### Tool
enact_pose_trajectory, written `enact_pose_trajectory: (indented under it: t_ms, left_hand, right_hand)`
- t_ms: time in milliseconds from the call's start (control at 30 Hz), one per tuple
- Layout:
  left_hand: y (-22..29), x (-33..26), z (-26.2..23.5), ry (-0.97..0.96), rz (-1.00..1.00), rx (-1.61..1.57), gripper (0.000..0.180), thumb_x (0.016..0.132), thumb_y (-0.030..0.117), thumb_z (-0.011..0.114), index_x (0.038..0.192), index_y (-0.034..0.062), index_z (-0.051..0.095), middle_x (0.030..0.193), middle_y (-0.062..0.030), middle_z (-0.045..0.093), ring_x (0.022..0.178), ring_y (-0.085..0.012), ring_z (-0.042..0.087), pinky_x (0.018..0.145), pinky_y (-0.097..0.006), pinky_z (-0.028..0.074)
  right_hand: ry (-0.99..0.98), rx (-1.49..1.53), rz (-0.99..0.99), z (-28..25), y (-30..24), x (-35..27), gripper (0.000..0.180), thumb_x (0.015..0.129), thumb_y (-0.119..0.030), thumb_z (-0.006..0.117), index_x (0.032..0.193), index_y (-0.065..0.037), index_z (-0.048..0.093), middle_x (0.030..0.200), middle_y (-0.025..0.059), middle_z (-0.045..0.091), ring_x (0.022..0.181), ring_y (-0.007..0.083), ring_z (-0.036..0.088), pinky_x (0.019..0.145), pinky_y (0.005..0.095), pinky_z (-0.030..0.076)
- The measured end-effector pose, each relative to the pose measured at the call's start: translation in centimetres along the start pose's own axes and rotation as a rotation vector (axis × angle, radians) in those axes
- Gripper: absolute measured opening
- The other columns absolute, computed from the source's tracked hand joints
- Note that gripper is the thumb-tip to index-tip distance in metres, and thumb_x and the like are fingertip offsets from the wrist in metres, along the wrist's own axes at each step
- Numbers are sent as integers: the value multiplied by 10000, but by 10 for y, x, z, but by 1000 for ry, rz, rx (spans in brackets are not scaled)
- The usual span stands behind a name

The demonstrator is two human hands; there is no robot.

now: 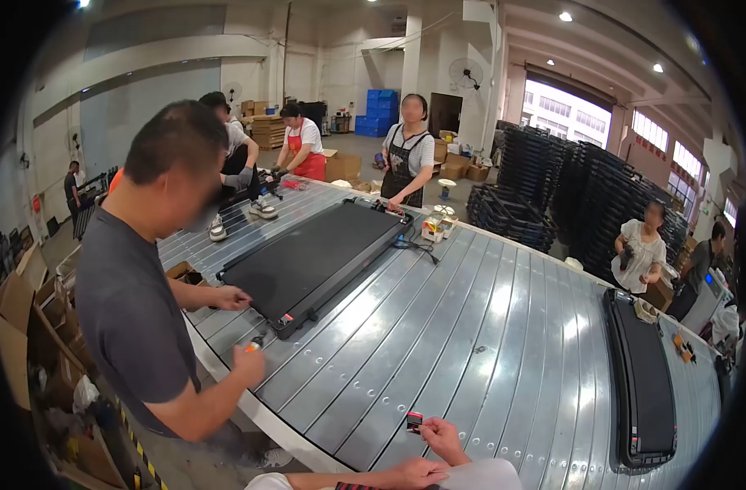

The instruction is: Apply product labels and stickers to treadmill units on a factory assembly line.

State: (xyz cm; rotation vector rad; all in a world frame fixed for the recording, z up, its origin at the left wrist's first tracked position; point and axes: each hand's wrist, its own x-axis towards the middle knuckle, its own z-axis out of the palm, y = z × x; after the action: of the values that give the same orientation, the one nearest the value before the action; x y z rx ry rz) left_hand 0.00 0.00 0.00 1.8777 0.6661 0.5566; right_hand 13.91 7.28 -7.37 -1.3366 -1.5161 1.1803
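At the lower edge, my right hand (444, 441) pinches a small red-and-black label (415, 421) just above the metal slat table (438, 343). My left hand (419, 472) lies close below it, beside white cloth, its fingers curled together; whether anything is between them is hidden. Below my left hand, a red-and-black striped piece (365, 487) is cut off by the picture's edge. Farther off on the table lies a flat black treadmill (316, 257), with a similar red label (285, 319) on its near corner.
A person in a grey shirt (136, 302) stands close at left, holding an orange-and-black tool (254, 345). Another treadmill (647, 384) lies at right. A person in an apron (407, 155) is across the table, near a small parts box (438, 224). Black frames (536, 188) are stacked behind.
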Motion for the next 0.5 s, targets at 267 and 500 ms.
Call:
enact_pose_trajectory:
  t_ms: [267, 500]
  left_hand:
    - [-5, -8, -1, -119, -29, -96, 309, 856, 297, 463, 1032, 57, 544, 797, -152, 583, 720, -288, 551, 674, -327, 424]
    - [-15, -15, 0, 79, -8, -77, 309, 854, 323, 454, 1042, 107, 568, 862, -140, 603, 765, -292, 578, 694, -340, 445]
  right_hand:
    - [0, -146, -16, 26, 14, 24, 178, 740, -190, 596, 814, -29, 597, 588, 55, 584, 520, 119, 543, 489, 260, 423]
    - [-90, -195, -20, 33, 15, 8, 128, 759, -147, 588, 795, -24, 578, 567, 9, 568, 484, 61, 492, 438, 227, 387]
